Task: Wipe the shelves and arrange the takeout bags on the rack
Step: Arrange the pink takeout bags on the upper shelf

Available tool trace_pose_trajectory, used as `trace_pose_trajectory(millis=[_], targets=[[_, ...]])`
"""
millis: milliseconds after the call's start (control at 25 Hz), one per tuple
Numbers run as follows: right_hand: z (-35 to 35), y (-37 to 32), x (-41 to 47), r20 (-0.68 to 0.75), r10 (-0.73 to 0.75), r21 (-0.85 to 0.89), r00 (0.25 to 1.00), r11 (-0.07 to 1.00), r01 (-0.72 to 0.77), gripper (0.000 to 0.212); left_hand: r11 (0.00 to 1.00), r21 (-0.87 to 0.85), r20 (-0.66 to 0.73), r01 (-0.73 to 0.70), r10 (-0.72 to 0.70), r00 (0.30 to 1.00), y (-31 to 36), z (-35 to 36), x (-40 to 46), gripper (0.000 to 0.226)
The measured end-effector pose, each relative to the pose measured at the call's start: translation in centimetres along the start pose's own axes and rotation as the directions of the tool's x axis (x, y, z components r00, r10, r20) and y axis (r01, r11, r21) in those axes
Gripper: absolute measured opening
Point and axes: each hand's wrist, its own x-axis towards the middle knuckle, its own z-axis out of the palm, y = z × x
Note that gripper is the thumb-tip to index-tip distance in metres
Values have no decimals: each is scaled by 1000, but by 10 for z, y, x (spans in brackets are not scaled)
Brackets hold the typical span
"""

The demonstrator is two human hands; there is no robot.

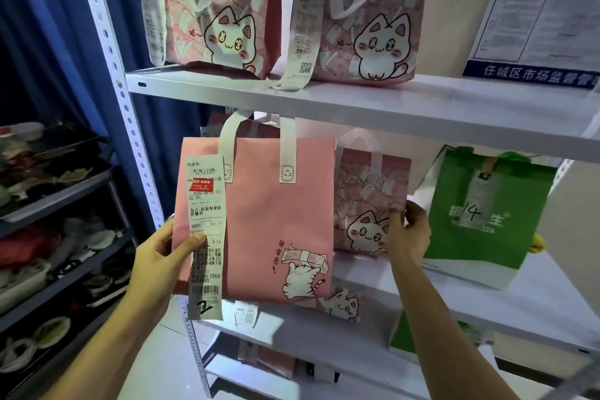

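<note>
Arranging bags | pink bag [276, 221] pinched by left hand [159, 256] | patterned bag [367, 204] gripped by right hand [410, 232] | next: shelf space must be cleared.

A blue curtain [48, 42] hangs at left behind a dark rack [65, 227] crowded with dishes. At right, a printed notice [545, 10] is posted on a pale wall [454, 10].

A blue curtain [39, 42] hangs behind dark shelves [58, 191]; a printed notice [548, 10] is on the wall
</note>
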Motion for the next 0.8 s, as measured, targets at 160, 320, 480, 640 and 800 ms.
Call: trace_pose_trajectory(millis=[160,320,480,640,800], targets=[[-25,-44,-18,-47,-147,44,988,988,149,31,999,-51,42,0,2,999,9,6,11,30],[-37,-123,-33,-67,-483,97,873,868,487,14,996,-87,95,-19,27,995,20,11,19,28],[-26,-205,-15,-60,-574,118,816,808,577,10,994,-106,118,-26,39,992,32,17,24,29],[-3,-253,38,9,-536,-22,844,844,536,28,994,-89,105,-60,70,992,47,13,24,27],[24,-273,89,47,-360,-127,932,923,363,52,995,-68,66,-74,78,995,60,6,21,24]])
